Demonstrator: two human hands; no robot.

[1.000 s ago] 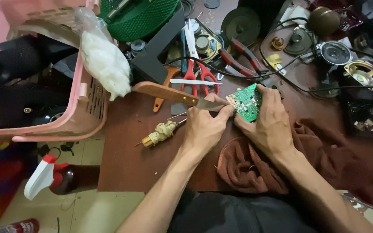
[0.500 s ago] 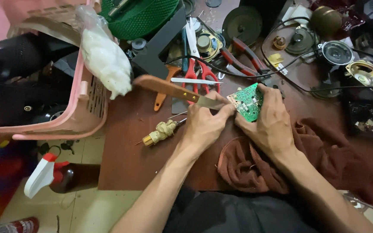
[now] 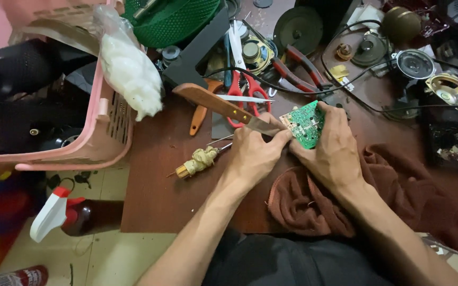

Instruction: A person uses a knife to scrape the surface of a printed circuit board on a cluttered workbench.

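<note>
Cluttered brown workbench (image 3: pixel 160 196); left hand (image 3: pixel 253 153) clamped on wooden-handled knife (image 3: pixel 223 106), right hand (image 3: pixel 335 153) gripping green circuit board (image 3: pixel 306 123).

dark brown worktable (image 3: pixel 155 206), surface crowded. pale tiled floor (image 3: pixel 107 257) below its near edge, lit evenly. pink plastic basket (image 3: pixel 102 143) overhangs table's left side. white-and-red spray bottle (image 3: pixel 54 214) on floor beside it. brown cloth (image 3: pixel 425 196) bunched at table's right.

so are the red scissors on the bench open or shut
Open. The red-handled scissors lie flat behind the left hand, one bright blade pointing right, apart from the other; the crossing is partly hidden by the knife.
</note>
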